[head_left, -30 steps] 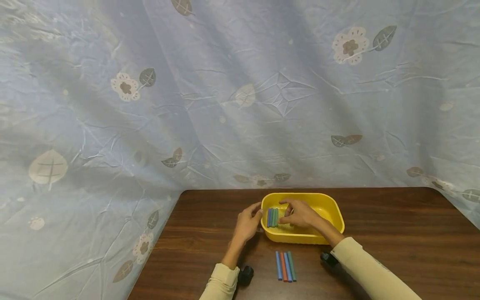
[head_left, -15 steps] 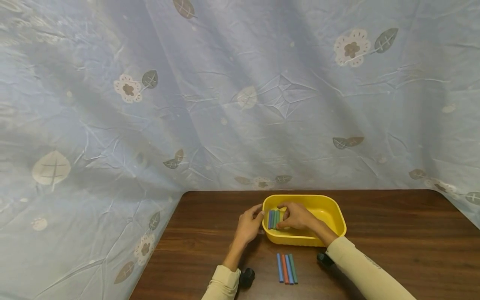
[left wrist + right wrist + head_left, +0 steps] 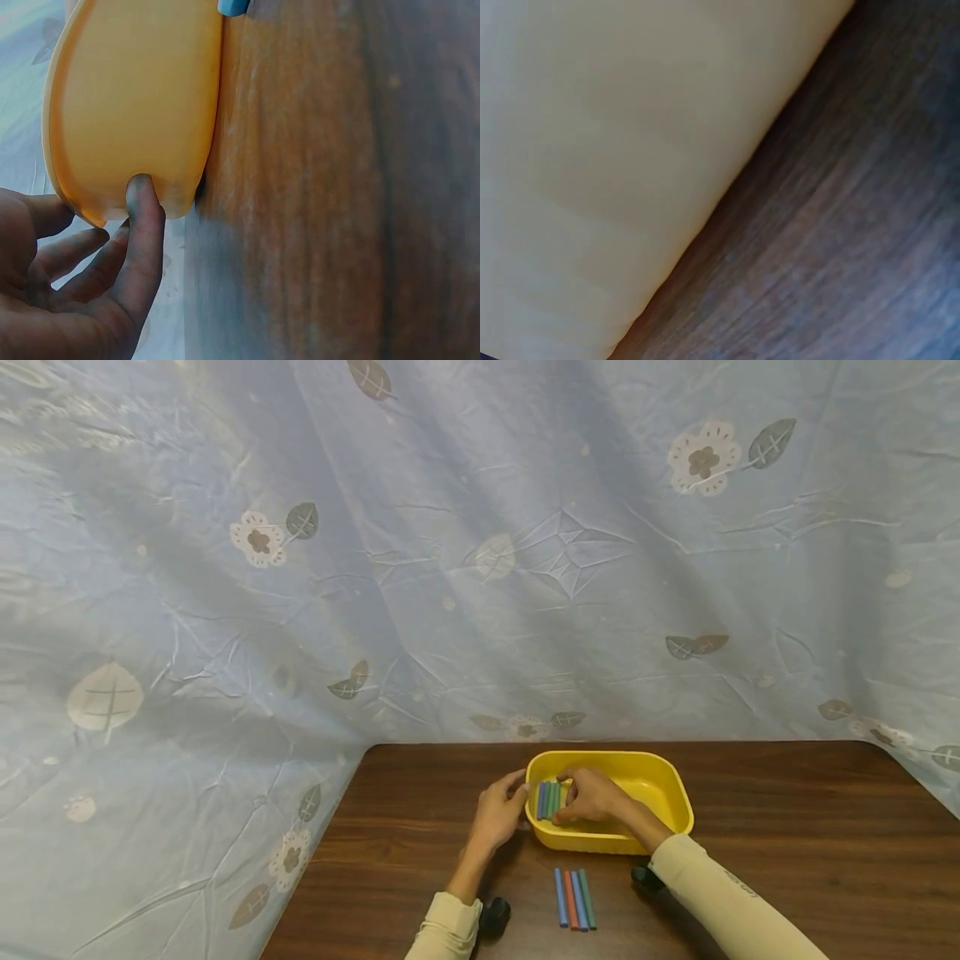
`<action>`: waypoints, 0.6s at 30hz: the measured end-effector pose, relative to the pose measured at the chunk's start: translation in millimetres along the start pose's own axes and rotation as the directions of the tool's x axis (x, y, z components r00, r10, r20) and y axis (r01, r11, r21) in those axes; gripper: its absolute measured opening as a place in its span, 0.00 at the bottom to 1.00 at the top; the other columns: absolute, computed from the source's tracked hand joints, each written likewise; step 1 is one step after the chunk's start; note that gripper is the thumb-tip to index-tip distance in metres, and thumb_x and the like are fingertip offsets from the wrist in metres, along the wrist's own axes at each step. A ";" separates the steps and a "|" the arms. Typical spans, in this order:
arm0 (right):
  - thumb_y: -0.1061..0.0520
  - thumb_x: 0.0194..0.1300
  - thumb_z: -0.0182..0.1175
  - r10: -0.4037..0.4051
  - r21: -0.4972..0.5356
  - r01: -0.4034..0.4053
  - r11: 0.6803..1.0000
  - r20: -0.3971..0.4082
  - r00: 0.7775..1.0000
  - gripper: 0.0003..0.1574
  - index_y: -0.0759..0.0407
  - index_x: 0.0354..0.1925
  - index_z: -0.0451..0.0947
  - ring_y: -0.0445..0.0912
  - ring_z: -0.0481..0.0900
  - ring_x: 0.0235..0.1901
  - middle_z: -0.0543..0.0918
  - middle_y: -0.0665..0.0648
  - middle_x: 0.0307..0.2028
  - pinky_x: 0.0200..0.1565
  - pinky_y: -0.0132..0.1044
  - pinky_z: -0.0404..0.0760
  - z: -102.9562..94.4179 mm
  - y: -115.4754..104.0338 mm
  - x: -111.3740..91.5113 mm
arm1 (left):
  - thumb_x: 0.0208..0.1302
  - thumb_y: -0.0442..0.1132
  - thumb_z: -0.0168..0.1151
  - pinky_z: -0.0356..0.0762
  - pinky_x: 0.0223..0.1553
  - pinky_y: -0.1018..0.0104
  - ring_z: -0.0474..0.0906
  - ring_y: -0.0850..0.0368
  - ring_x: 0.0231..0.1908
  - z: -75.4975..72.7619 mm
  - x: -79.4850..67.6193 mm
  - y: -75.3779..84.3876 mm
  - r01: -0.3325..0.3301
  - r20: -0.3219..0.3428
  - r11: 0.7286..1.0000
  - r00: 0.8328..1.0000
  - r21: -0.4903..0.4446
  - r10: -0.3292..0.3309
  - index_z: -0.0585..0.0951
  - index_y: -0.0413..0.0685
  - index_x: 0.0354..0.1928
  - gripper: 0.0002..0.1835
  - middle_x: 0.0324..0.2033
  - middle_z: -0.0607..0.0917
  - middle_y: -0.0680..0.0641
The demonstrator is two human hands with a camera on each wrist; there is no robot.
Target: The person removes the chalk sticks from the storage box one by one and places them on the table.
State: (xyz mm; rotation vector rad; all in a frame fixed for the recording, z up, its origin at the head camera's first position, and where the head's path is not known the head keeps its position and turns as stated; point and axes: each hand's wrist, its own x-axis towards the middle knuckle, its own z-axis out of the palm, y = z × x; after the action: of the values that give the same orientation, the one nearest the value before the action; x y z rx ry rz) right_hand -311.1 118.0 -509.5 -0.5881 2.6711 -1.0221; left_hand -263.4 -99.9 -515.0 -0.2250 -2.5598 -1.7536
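A yellow plastic basin point(image 3: 660, 777) stands on the table. My left hand point(image 3: 495, 814) holds its left end, thumb on the outer wall and fingers bent round the end; the left wrist view shows the thumb point(image 3: 142, 217) against the wall. Inside the basin, several slim coloured sticks point(image 3: 549, 800), chalk-like, lie side by side at the left end, purple-blue and green. My right hand point(image 3: 596, 795) reaches in from the right. Its thumb and a finger pinch the two ends of the rightmost green stick; the other fingers are hidden. The right wrist view shows no hand.
In front of the basin lies a row of several sticks, blue, red point(image 3: 572, 900), blue and green. A dark wood-grain table point(image 3: 810, 827) carries everything. Behind it hangs a pale curtain point(image 3: 450, 568) with flowers and leaves. The sleeve point(image 3: 630, 150) fills much of the right wrist view.
My right hand has moved slightly left and down, up against the row of sticks in the basin. The left hand stays at the basin's end. The head view has shifted slightly.
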 end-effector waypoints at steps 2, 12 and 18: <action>0.52 0.55 0.84 0.003 -0.001 -0.003 1.000 -0.003 1.000 0.49 0.72 0.68 0.76 0.42 0.79 0.25 0.85 0.50 0.26 0.28 0.32 0.78 0.2 0.0 0.0 | 0.82 0.42 0.58 0.94 0.28 0.54 0.89 0.48 0.25 0.2 -0.1 0.2 0.001 0.000 1.000 1.000 -0.005 -0.001 0.76 0.39 0.74 0.25 0.53 0.89 0.28; 0.53 0.52 0.85 0.024 0.041 -0.023 0.999 -0.005 1.000 0.52 0.71 0.69 0.75 0.44 0.82 0.27 0.86 0.51 0.30 0.31 0.34 0.83 -2.2 -1.1 -2.0 | 0.83 0.41 0.57 0.95 0.30 0.52 0.90 0.51 0.29 0.5 -0.4 0.7 -0.010 0.019 1.000 1.000 -0.007 0.010 0.75 0.38 0.75 0.25 0.54 0.88 0.27; 0.51 0.53 0.85 0.007 0.007 -0.007 1.000 -0.016 1.000 0.52 0.69 0.69 0.75 0.43 0.81 0.29 0.85 0.50 0.31 0.32 0.34 0.83 -7.9 -10.8 -5.6 | 0.83 0.41 0.58 0.95 0.30 0.53 0.90 0.51 0.31 0.5 -0.1 0.2 -0.013 0.008 1.000 1.000 0.008 0.013 0.75 0.37 0.74 0.25 0.53 0.88 0.28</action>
State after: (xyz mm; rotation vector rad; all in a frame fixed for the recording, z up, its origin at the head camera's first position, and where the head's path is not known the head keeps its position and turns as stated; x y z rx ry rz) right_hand -305.7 117.8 -496.1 -0.5715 2.6803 -1.0377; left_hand -263.3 -99.4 -515.0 -0.2487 -2.5643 -1.7408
